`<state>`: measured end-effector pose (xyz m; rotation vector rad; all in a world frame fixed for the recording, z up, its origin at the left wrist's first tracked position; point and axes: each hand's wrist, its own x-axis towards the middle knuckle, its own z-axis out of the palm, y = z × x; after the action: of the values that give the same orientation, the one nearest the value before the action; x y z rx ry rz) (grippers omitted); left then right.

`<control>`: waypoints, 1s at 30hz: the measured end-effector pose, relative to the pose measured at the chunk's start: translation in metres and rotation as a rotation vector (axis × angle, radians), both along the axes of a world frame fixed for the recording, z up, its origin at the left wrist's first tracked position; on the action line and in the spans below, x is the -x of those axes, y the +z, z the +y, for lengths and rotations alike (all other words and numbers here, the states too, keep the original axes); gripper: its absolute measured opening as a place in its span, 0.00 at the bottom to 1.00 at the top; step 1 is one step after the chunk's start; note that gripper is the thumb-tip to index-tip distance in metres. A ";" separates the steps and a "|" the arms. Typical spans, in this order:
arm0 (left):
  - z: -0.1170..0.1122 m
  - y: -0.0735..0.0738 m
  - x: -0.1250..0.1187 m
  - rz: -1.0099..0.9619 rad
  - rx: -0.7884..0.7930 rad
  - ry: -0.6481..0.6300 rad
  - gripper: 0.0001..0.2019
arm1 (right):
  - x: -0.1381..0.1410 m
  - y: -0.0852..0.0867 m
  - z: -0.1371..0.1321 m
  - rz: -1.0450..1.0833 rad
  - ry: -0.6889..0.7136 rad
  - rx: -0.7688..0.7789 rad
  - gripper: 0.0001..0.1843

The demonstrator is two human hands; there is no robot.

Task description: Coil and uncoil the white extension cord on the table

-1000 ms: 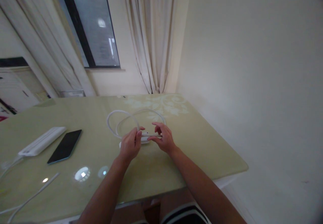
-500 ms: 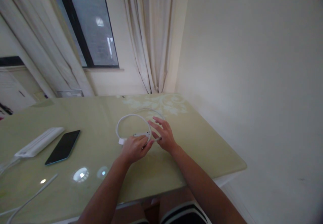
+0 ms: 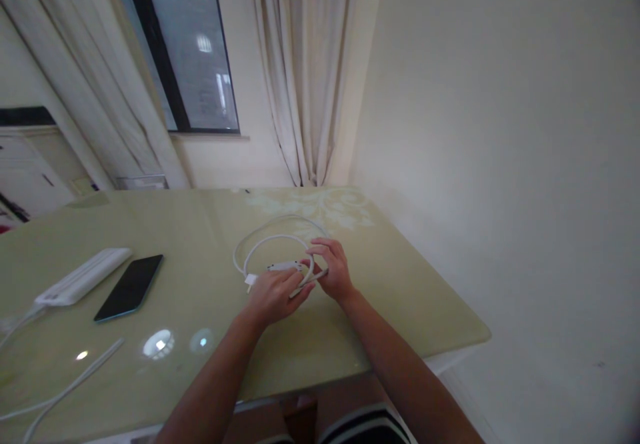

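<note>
A white cable point(image 3: 265, 237) lies coiled in loops on the green glass-topped table point(image 3: 210, 324), just beyond my hands. My left hand point(image 3: 274, 294) is closed over the near side of the coil, gripping the cable together with a small white plug or adapter point(image 3: 283, 267). My right hand point(image 3: 331, 271) pinches the cable at the coil's right side, fingers curled round it. The two hands touch each other over the coil.
A black phone point(image 3: 129, 287) lies face up at the left, beside a white power strip point(image 3: 83, 276) with its cord point(image 3: 60, 391) running off the near left edge. A curtain point(image 3: 305, 77), a window and the wall stand close behind and right of the table.
The cable loops were gathered from two wide loops into a tighter coil. My left hand moved right onto the coil, and my right hand closed on it.
</note>
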<state>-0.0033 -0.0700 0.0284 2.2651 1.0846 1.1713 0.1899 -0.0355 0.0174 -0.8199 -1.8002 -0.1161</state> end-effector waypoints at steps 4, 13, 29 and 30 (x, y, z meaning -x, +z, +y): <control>-0.010 0.005 -0.006 -0.188 -0.068 0.093 0.08 | 0.005 0.007 -0.003 0.134 0.008 0.037 0.09; 0.035 0.106 0.024 -1.266 -0.070 0.350 0.20 | 0.011 0.081 0.051 0.148 0.361 0.578 0.12; 0.129 0.105 0.056 -0.732 0.252 0.376 0.25 | -0.008 0.146 0.084 0.324 0.503 0.838 0.24; 0.132 0.101 0.059 -0.688 0.254 0.383 0.24 | -0.012 0.149 0.084 0.368 0.525 0.863 0.25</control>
<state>-0.0621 0.0622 0.1299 1.3216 1.2916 1.6721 0.2017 0.0482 0.1667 -0.8352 -1.6230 1.1447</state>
